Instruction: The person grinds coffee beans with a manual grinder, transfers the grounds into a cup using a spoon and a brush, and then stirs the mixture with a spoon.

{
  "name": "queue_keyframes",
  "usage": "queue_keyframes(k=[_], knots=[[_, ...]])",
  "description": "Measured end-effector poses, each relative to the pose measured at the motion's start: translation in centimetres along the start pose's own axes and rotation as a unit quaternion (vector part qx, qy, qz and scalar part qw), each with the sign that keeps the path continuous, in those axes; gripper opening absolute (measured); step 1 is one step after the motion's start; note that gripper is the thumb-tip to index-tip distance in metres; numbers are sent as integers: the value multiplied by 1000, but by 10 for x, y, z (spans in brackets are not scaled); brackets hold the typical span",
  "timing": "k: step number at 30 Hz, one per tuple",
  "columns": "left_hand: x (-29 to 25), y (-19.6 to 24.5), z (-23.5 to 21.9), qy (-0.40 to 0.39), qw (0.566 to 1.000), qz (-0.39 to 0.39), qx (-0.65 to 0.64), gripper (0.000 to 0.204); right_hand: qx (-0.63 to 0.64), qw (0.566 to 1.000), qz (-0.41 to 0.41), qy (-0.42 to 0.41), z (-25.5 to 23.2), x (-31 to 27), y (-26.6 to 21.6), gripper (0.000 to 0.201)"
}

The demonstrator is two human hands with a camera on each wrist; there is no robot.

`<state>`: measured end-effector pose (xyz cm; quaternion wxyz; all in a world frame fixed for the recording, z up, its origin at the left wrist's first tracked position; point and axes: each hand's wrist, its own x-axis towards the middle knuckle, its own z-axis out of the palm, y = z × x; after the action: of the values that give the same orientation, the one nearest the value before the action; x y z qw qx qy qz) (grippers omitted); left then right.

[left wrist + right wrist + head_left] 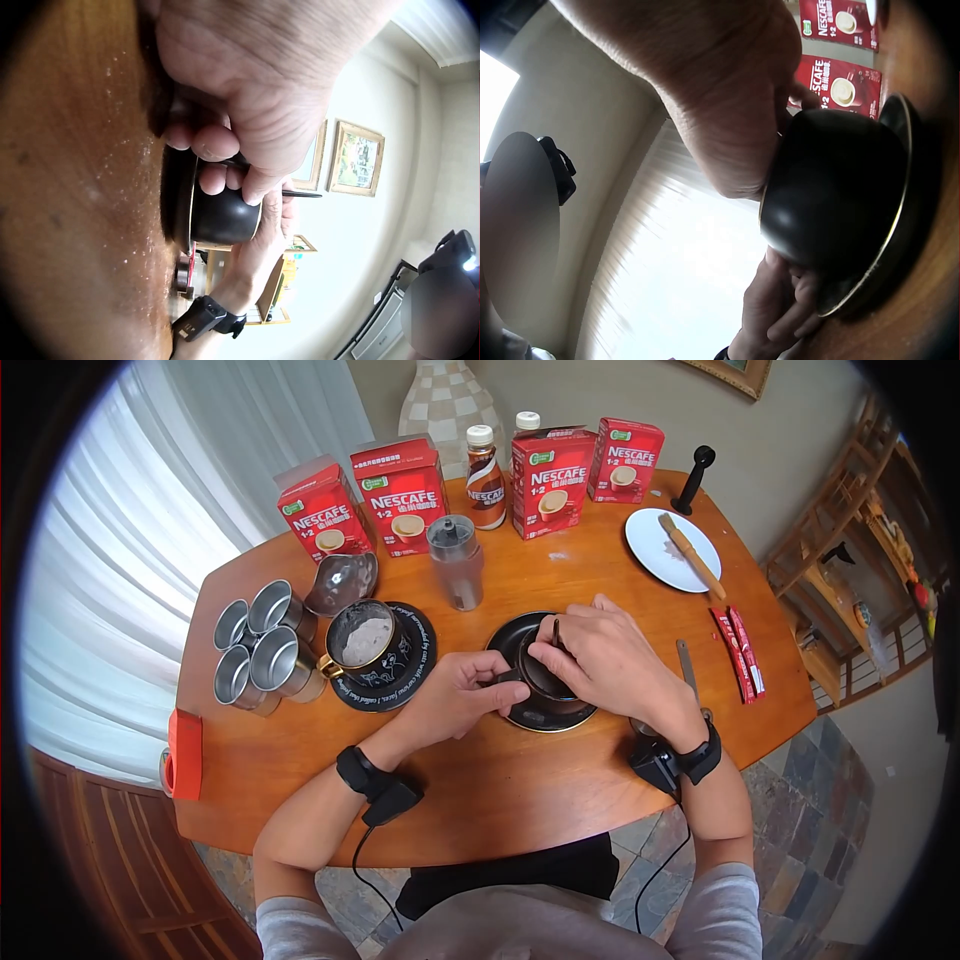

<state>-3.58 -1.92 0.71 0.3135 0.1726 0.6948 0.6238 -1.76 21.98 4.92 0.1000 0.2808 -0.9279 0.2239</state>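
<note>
A black cup point(560, 705) stands on a black gold-rimmed saucer point(507, 635) near the table's middle; both cup point(832, 187) and saucer point(889, 240) show in the right wrist view. My left hand point(465, 695) pinches the cup's handle, thumb on top; in the left wrist view the fingers of this hand point(255, 97) curl beside the black cup point(229, 214). Over the cup's mouth, my right hand point(615, 660) grips a thin dark stick point(557, 630), whose end point(302, 194) pokes out past the hand. Its lower part and the cup's contents are hidden.
Left of the cup, a gold-handled cup point(362, 635) of pale powder stands on a black coaster point(415, 685), beside several metal cups point(282, 660). Behind are red boxes point(405, 500), bottles point(486, 485) and a grinder point(455, 560). Rightward lie a white plate point(650, 550) and red sachets point(738, 655).
</note>
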Motion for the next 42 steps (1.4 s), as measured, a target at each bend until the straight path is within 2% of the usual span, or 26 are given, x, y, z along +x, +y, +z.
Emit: queue_keyframes(k=[9, 42], knots=[[-1, 1, 0, 2, 1000, 1, 8, 22, -25, 1000, -16, 7, -1, -2, -3, 28], [-1, 0, 1, 6, 1000, 4, 5, 21, -17, 999, 7, -27, -3, -4, -7, 28]])
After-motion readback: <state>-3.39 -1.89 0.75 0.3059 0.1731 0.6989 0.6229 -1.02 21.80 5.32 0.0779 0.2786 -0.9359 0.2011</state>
